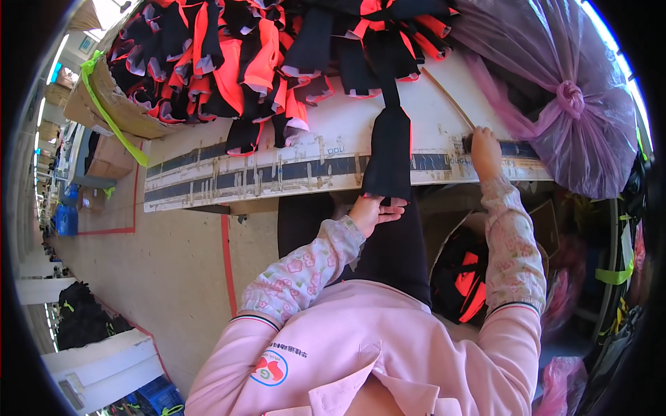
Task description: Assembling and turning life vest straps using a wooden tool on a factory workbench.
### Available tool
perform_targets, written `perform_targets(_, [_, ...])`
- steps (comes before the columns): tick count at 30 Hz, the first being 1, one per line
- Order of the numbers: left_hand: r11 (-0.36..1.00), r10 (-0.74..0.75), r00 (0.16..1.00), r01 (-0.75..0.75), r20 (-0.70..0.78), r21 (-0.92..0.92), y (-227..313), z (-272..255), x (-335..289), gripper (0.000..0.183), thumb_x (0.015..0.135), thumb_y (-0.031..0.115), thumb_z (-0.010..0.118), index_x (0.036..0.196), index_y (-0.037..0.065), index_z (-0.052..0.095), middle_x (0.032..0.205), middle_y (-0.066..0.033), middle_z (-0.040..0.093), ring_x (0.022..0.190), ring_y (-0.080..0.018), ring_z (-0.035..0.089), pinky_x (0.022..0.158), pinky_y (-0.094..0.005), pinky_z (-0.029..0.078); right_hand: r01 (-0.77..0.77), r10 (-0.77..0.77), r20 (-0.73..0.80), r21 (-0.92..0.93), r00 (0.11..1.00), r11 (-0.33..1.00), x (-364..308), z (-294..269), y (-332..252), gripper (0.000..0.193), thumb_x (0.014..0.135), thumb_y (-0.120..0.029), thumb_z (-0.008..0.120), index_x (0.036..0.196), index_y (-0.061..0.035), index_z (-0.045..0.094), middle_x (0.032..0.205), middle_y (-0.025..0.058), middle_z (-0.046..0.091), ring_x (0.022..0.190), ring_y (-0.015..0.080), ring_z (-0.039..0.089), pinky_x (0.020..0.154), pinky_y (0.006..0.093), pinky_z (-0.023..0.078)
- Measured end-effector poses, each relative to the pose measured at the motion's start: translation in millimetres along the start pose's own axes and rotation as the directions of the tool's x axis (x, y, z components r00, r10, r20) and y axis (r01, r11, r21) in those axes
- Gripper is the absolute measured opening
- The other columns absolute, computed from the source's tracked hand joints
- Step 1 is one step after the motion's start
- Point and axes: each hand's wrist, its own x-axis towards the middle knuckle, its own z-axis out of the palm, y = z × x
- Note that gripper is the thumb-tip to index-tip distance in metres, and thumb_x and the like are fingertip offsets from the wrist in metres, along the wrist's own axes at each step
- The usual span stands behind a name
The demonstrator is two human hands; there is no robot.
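Note:
A long black fabric piece [390,156] with a narrow upper part and a thin orange edge hangs over the front edge of the table. At its lower end is my left hand [378,213], fingers curled at the hem and gripping it; the thumb is partly hidden by the cloth. My right hand [485,151] rests at the table's front edge on the right, closed around the near end of a thin light-brown stick [449,100]. The stick slants away across the white tabletop [444,128] toward the pile. A small dark bit shows beside the right fingers, too unclear to name.
A heap of black and orange fabric pieces [260,55] covers the table's far side, beside a cardboard box [104,93]. A knotted purple plastic bag [570,100] bulges at the right. Below the table is an open container with black and orange pieces [466,281].

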Motion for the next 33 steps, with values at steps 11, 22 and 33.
perform_targets(11, [0.997, 0.081, 0.994, -0.079, -0.074, 0.025, -18.0, 1.2, 3.0, 0.029, 0.097, 0.027, 0.037, 0.108, 0.004, 0.051, 0.093, -0.0122, 0.063, 0.077, -0.0233, 0.065, 0.064, -0.0356, 0.054, -0.671, -0.227, 0.693, 0.720, 0.685, 0.176, -249.0, -144.0, -16.8, 0.024, 0.094, -0.011, 0.041, 0.116, -0.0051, 0.049, 0.062, 0.0007, 0.055, 0.042, 0.0035, 0.044, 0.037, 0.0169, 0.034])
perform_targets(22, [0.955, 0.289, 0.950, -0.277, -0.118, 0.105, -34.8, 11.6, 7.7, 0.019, 0.094, 0.013, 0.037, 0.097, 0.002, 0.053, 0.085, -0.0121, 0.063, 0.073, -0.0213, 0.064, 0.043, -0.0277, 0.050, -0.840, -0.216, 0.858, 0.506, 0.466, 0.197, -247.0, -162.4, -69.1, 0.025, 0.096, -0.019, 0.037, 0.084, -0.0024, 0.052, 0.053, 0.0026, 0.050, 0.037, 0.0078, 0.041, 0.035, 0.0223, 0.031])
perform_targets(33, [0.778, 0.437, 0.874, -0.247, -0.215, 0.578, -57.6, 4.6, 20.1, 0.012, 0.086, 0.014, 0.049, 0.087, 0.011, 0.061, 0.075, -0.0055, 0.063, 0.064, -0.0168, 0.060, 0.057, -0.0312, 0.047, -0.876, -0.353, 0.802, 0.429, 0.482, -0.220, -142.0, -111.2, -142.3, 0.027, 0.096, -0.026, 0.039, 0.082, -0.0053, 0.050, 0.051, 0.0016, 0.044, 0.033, 0.0072, 0.031, 0.030, 0.0226, 0.023])
